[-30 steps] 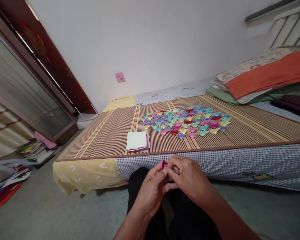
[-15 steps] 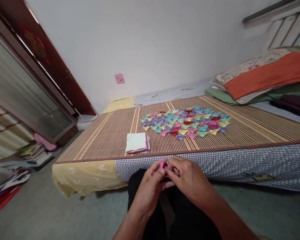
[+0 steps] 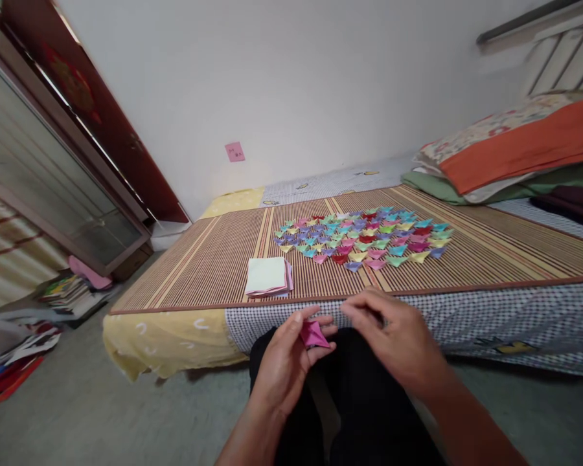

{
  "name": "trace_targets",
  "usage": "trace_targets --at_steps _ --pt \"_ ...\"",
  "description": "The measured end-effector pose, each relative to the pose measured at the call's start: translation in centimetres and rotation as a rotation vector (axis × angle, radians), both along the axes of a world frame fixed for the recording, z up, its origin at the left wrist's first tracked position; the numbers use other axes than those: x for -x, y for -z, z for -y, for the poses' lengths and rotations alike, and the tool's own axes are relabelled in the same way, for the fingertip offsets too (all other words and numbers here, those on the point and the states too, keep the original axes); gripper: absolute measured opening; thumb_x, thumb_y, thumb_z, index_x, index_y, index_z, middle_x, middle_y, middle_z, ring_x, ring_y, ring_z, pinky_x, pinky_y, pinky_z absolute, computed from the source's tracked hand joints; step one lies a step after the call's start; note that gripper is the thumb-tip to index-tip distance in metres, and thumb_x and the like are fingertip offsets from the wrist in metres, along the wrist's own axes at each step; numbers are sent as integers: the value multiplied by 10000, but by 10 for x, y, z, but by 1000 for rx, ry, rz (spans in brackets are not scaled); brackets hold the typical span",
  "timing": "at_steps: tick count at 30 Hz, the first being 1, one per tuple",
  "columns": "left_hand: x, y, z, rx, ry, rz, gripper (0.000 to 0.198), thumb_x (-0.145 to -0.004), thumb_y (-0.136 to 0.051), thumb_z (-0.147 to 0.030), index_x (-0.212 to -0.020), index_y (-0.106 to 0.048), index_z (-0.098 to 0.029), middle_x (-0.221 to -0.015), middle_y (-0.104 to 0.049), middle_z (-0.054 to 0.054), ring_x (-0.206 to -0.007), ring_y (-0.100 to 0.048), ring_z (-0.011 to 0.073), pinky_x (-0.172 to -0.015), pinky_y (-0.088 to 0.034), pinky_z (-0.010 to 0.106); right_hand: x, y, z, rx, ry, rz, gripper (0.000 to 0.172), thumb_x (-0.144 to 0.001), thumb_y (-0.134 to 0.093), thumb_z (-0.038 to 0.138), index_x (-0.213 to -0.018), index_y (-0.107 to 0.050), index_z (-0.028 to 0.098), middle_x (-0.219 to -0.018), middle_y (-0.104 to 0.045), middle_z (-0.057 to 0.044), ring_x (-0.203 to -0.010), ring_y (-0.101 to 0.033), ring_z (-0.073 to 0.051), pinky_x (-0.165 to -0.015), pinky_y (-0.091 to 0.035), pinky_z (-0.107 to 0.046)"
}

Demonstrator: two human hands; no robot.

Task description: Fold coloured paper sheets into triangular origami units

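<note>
My left hand holds a small pink folded paper on its fingers, with the thumb along its left side. The paper looks creased into a boat-like shape with pointed corners. My right hand hovers to the right, apart from the paper, its fingers loosely bent and nothing visible in them. Beyond the hands, a stack of square paper sheets, pale green on top, lies near the mat's front edge. To its right, many small folded-paper shapes in mixed colours are laid out in rows.
A bed with a striped bamboo mat stands before me, its checked sheet hanging over the front. Folded bedding is piled at the right. Books and a glass-fronted cabinet are at the left. A pink note sticks to the wall.
My right hand has let go of the pink folded paper and moved right. The paper now lies spread wider on my left hand's fingers, which have opened out somewhat.
</note>
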State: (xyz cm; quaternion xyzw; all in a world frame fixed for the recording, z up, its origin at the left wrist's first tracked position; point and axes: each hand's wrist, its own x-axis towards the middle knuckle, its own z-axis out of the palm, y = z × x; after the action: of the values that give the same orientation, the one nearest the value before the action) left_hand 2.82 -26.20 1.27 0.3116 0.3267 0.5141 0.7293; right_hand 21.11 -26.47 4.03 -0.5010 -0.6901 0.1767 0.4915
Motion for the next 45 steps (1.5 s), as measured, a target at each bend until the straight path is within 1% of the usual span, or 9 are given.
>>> trace_targets --at_steps 6,8,11,13,18,23,32,38,45 --pt "-1 -2 -1 -16 -73 32 414 -936 -694 -404 -1234 -713 -116 -1226 -738 215 -1142 -681 332 -881 -588 450 -20 -4 4 -147 329 -280 105 -930 -663 305 -901 -724 225 -797 -732 -19 -702 -666 -182 -653 -515 -271" --pt "-4 -1 0 -23 -97 58 423 -936 -696 -404 -1249 -705 -120 -1242 -736 213 -1179 -666 334 -914 -572 452 -11 -3 6 -108 247 -260 116 -932 -652 298 -867 -715 225 -770 -716 -13 -686 -654 -173 -637 -510 -260" --pt "-8 1 1 -30 -121 81 425 -934 -700 -400 -1257 -703 -123 -1241 -742 201 -1178 -672 314 -949 -542 417 13 3 9 89 -29 -127 154 -930 -630 284 -814 -707 218 -686 -671 0 -592 -585 -156 -549 -469 -248" --pt "-10 2 3 -38 -135 79 424 -934 -699 -397 -1262 -702 -127 -1253 -740 194 -1166 -681 304 -964 -524 402 27 10 9 142 -103 -82 127 -912 -641 255 -799 -682 213 -704 -675 -1 -582 -575 -147 -555 -465 -246" --pt "-11 8 5 -51 -176 92 430 -917 -721 -409 -1247 -715 -134 -1246 -746 193 -1181 -681 321 -1045 -482 447 42 25 7 167 -72 -42 142 -912 -573 171 -787 -625 216 -703 -695 -5 -591 -626 -155 -575 -479 -245" --pt "-11 15 4 9 -237 138 386 -920 -716 -409 -1212 -739 -158 -1233 -755 162 -1183 -682 296 -1072 -470 425 42 26 9 215 -59 4 97 -935 -593 205 -839 -597 219 -725 -702 -6 -603 -660 -165 -568 -501 -246" --pt "-10 21 -1 132 -225 203 220 -952 -667 -297 -1036 -788 -133 -1129 -781 156 -1034 -737 253 -939 -566 375 46 26 18 -2 -50 251 201 -864 -597 21 -878 -622 220 -855 -717 -28 -707 -698 -189 -643 -515 -267" --pt "-11 19 -5 163 -214 198 272 -1004 -587 -301 -1048 -785 -120 -1133 -783 168 -1055 -736 245 -934 -561 350 41 30 15 -122 -52 323 235 -938 -488 19 -864 -589 218 -855 -694 -41 -734 -703 -199 -648 -513 -279" --pt "-9 29 -14 182 -226 182 226 -932 -693 -325 -997 -798 -136 -1098 -792 158 -1050 -739 270 -1012 -536 412 38 34 5 -234 -84 455 245 -878 -518 -13 -855 -574 224 -827 -668 -32 -734 -674 -207 -650 -506 -290"
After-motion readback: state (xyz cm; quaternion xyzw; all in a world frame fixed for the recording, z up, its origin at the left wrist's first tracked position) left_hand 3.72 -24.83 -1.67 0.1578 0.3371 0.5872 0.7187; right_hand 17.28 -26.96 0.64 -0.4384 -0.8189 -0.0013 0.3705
